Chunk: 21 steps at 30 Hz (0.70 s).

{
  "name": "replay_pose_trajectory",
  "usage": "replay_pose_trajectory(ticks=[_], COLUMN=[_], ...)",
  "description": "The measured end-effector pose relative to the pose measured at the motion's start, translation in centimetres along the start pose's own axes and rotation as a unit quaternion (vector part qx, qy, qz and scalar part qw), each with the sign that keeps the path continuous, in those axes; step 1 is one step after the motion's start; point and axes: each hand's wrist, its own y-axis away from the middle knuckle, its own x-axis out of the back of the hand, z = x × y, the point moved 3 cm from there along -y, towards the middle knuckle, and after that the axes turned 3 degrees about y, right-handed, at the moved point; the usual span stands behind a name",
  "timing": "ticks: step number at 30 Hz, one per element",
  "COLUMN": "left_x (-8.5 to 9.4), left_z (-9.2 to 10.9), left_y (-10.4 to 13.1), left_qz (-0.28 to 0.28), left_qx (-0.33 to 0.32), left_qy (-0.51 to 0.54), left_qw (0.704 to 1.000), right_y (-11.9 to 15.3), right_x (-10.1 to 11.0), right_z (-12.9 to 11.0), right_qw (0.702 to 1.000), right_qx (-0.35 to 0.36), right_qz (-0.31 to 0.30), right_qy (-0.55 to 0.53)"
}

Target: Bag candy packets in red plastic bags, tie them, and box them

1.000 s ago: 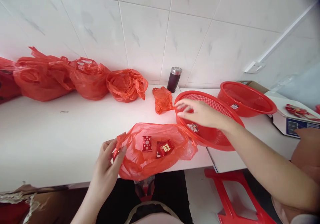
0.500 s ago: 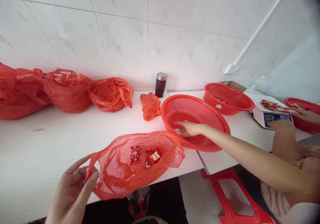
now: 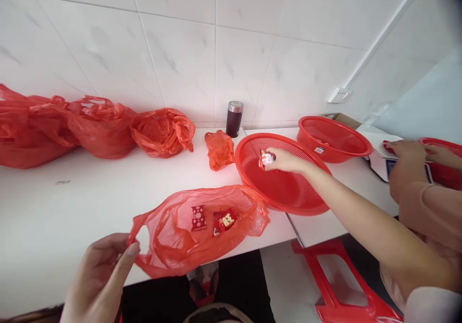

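Note:
My left hand (image 3: pixel 104 270) pinches one handle of a thin red plastic bag (image 3: pixel 169 260) at the table's front edge. The bag lies spread with its mouth wide. Inside it are a red polka-dot packet (image 3: pixel 198 218) and a red packet with gold lettering (image 3: pixel 226 220), which partly covers another. My right hand (image 3: pixel 283 160) is closed on small red-and-white wrapped packets (image 3: pixel 267 159), just above a red perforated plastic basket (image 3: pixel 249 142). The fingers hide how many packets it holds. The basket stands against the bag's right end.
Filled red bags (image 3: pixel 101 130) line the wall at left. A crumpled red bag (image 3: pixel 219 149) and a dark tumbler (image 3: pixel 234 120) stand behind. Further right are another red basket (image 3: pixel 334 157), a white scale (image 3: pixel 378 161) with a co-worker's hands (image 3: pixel 407 149), and a red stool (image 3: pixel 325 270).
My right hand has risen from the basket's bottom, bringing packets up with it. The left hand keeps hold of the bag handle. The co-worker's hands have shifted over the scale.

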Motion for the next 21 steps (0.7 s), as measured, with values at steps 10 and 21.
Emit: replay_pose_trajectory(ticks=[10,21], left_x=[-2.9,1.8], left_z=[3.5,2.8], left_y=[0.2,-0.4], left_qz=[-0.079,-0.084], left_qx=[0.051,0.056], left_qy=[0.224,0.072], left_qw=[0.970,0.992], right_y=[5.0,8.4], right_x=[-11.1,-4.1], right_z=[-16.0,-13.7], right_qw=[0.965,0.886], right_qx=[0.175,0.320], right_qz=[-0.194,-0.180], right_qy=[-0.028,0.284])
